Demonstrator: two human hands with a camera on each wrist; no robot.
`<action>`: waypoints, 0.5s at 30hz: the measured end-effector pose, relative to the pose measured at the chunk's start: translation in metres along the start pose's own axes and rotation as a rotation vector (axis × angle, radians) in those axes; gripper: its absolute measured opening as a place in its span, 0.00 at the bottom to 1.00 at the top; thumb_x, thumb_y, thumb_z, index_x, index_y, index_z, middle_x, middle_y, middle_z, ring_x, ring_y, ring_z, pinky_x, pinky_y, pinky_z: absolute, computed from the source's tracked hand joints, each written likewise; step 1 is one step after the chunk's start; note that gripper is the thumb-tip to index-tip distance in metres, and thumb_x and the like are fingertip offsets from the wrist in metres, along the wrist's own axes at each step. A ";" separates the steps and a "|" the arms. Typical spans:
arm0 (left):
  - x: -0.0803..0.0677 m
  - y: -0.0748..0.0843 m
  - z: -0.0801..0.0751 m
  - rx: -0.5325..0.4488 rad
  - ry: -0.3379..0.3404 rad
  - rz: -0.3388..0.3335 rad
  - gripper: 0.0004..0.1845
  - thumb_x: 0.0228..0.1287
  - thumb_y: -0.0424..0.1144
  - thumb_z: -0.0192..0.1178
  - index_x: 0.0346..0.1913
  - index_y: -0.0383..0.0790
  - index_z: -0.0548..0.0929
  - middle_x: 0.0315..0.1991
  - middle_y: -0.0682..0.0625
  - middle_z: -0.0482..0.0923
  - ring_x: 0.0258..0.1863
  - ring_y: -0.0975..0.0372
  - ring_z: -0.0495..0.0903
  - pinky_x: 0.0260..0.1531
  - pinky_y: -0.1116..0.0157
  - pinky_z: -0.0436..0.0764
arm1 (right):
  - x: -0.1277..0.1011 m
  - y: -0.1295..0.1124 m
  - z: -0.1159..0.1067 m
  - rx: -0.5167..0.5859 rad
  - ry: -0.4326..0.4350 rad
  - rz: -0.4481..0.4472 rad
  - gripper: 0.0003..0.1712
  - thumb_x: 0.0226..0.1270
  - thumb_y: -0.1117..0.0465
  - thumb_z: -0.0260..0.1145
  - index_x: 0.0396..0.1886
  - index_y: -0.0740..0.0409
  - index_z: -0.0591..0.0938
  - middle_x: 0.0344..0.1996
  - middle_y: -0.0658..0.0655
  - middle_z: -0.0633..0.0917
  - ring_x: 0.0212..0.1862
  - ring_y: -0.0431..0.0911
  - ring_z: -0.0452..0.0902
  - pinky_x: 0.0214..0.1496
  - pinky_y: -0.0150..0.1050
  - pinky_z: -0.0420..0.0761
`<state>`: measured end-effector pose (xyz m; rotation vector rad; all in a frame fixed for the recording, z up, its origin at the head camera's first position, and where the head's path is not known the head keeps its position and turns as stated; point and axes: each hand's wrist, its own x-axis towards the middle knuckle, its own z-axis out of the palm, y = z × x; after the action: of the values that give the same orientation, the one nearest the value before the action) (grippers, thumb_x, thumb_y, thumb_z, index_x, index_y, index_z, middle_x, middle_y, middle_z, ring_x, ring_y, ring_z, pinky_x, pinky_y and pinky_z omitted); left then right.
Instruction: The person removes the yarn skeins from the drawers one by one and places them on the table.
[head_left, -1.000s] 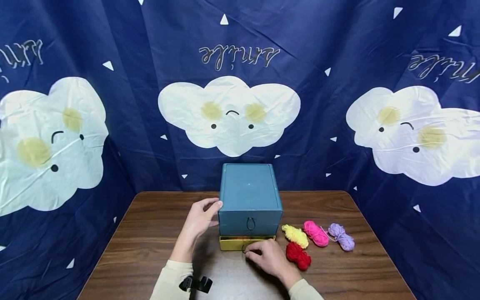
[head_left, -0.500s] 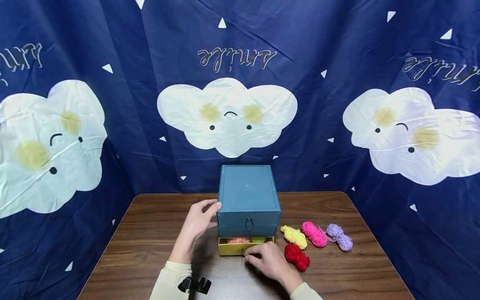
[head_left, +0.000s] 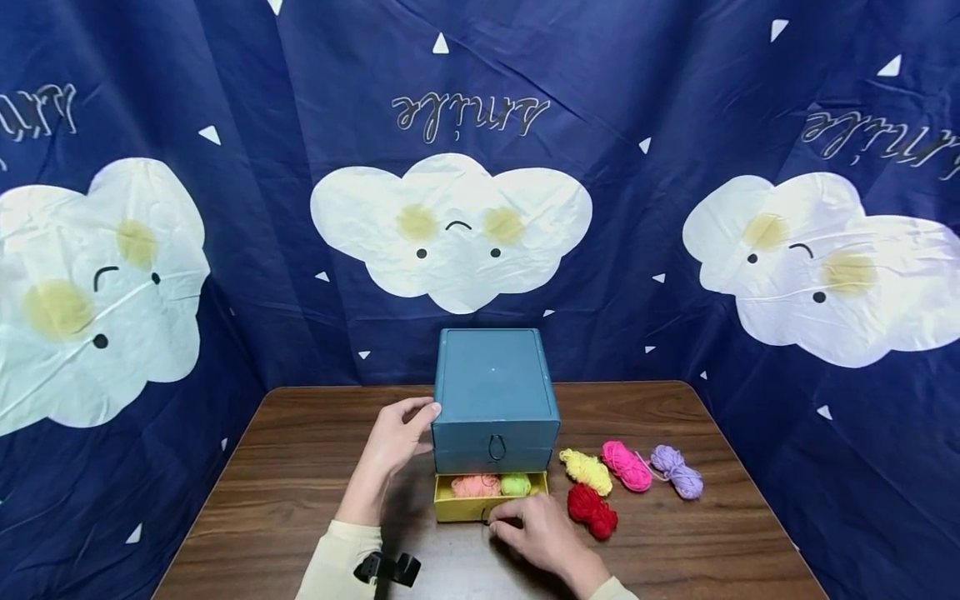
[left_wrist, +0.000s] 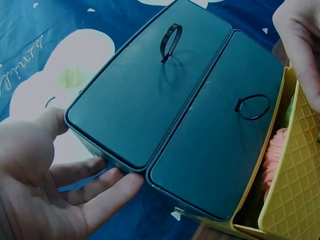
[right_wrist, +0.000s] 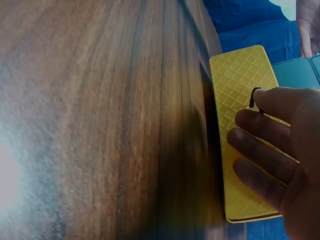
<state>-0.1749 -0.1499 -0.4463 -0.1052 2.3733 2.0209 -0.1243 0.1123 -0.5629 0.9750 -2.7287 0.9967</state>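
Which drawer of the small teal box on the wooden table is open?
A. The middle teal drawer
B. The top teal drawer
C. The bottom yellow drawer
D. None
C: the bottom yellow drawer juts forward from the small teal box, exposing yarn, with the right hand at its front.

matt teal box (head_left: 495,392), quilted yellow drawer (right_wrist: 243,130)
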 end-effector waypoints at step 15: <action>-0.001 -0.003 0.002 -0.021 0.028 0.022 0.24 0.74 0.45 0.62 0.67 0.37 0.79 0.61 0.36 0.80 0.59 0.48 0.81 0.53 0.46 0.86 | -0.015 -0.008 0.006 0.031 0.030 -0.079 0.04 0.67 0.57 0.72 0.35 0.43 0.92 0.32 0.33 0.89 0.37 0.21 0.79 0.39 0.19 0.78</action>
<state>-0.1738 -0.1483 -0.4499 -0.1093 2.3806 2.0680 -0.1064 0.1123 -0.5673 1.0548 -2.6363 1.0342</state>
